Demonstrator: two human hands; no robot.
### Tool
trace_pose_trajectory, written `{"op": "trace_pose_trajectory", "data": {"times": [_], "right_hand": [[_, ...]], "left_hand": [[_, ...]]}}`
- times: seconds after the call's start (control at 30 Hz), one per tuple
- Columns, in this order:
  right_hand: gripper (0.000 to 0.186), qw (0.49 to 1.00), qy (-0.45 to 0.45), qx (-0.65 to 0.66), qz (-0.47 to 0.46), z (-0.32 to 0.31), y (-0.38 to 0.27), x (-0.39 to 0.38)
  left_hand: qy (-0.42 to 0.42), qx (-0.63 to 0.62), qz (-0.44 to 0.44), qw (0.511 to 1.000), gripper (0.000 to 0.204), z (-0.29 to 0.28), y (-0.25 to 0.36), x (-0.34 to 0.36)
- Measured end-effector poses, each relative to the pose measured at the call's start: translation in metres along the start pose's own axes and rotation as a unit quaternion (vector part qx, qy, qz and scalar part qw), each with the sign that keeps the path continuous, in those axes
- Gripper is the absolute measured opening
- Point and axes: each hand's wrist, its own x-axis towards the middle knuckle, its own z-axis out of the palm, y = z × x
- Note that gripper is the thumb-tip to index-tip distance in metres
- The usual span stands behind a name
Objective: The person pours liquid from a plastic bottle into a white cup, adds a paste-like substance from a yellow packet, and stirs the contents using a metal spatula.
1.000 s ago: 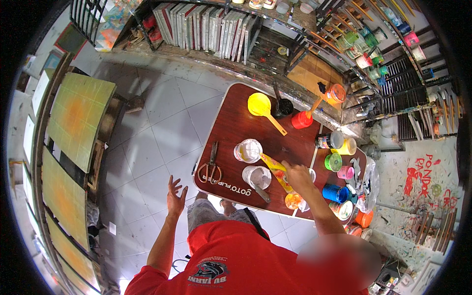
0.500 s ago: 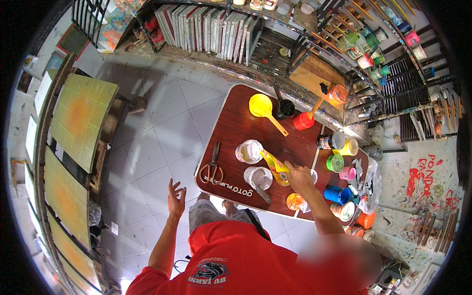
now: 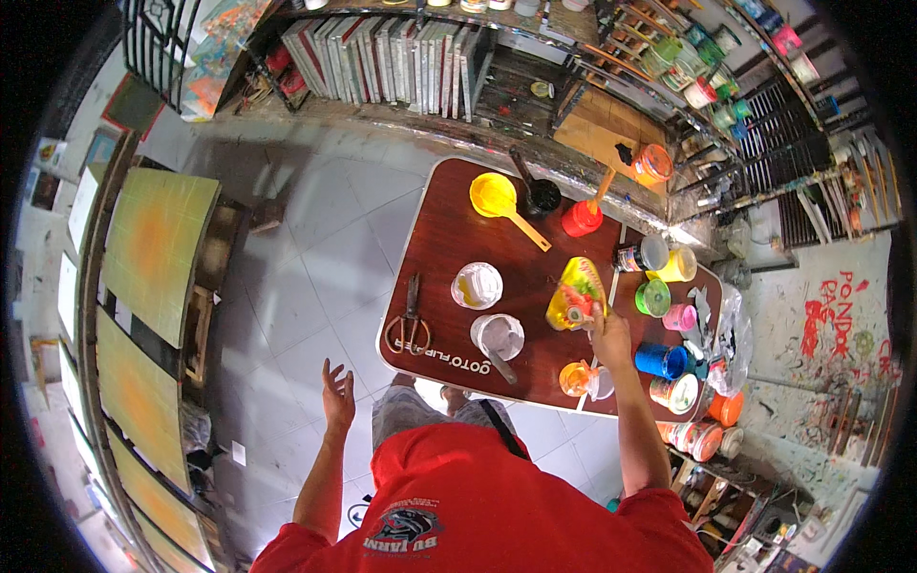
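Observation:
My right hand [image 3: 607, 332] grips a flat paint-smeared tool [image 3: 576, 292], yellow, green and red, held over the dark red table [image 3: 449, 229]. Beside it to the left stand two white cups [image 3: 476, 286] [image 3: 498, 335], the nearer one with a stick in it. An orange cup [image 3: 576, 378] sits just below my right hand. My left hand [image 3: 336, 395] hangs open over the tiled floor, left of the table, touching nothing. Scissors [image 3: 410, 320] lie at the table's left edge.
A yellow scoop [image 3: 501, 201], a black cup [image 3: 542, 196] and a red cup [image 3: 582, 219] stand at the table's far side. Several paint pots [image 3: 661, 296] crowd its right end. Shelves of canvases [image 3: 382, 43] run behind. Orange-green paintings [image 3: 158, 253] lean at the left.
My right hand has lifted and tilted the paint-smeared tool, so its broad coloured face now shows, and moved it slightly right. My left hand has stayed open over the floor.

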Motion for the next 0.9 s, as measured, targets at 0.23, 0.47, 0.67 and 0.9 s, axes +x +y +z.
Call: {"op": "trace_pose_trajectory", "data": {"times": [0.23, 0.47, 0.67, 0.9], "right_hand": [[0.05, 0.921, 0.142, 0.326, 0.162, 0.068, 0.066, 0.016], [0.039, 0.899, 0.222, 0.345, 0.151, 0.143, 0.108, 0.042], [0.063, 0.929, 0.297, 0.164, 0.148, 0.119, 0.018, -0.014], [0.067, 0.933, 0.093, 0.214, -0.275, 0.053, -0.135, -0.104]], "left_hand": [[0.012, 0.023, 0.033, 0.999, 0.072, 0.007, 0.027, -0.015], [-0.022, 0.082, 0.14, 0.987, 0.05, 0.044, 0.061, -0.024], [-0.149, 0.069, 0.129, 0.978, 0.068, 0.114, 0.103, -0.032], [-0.177, -0.008, 0.31, 0.934, 0.083, 0.234, 0.126, -0.009]]}}
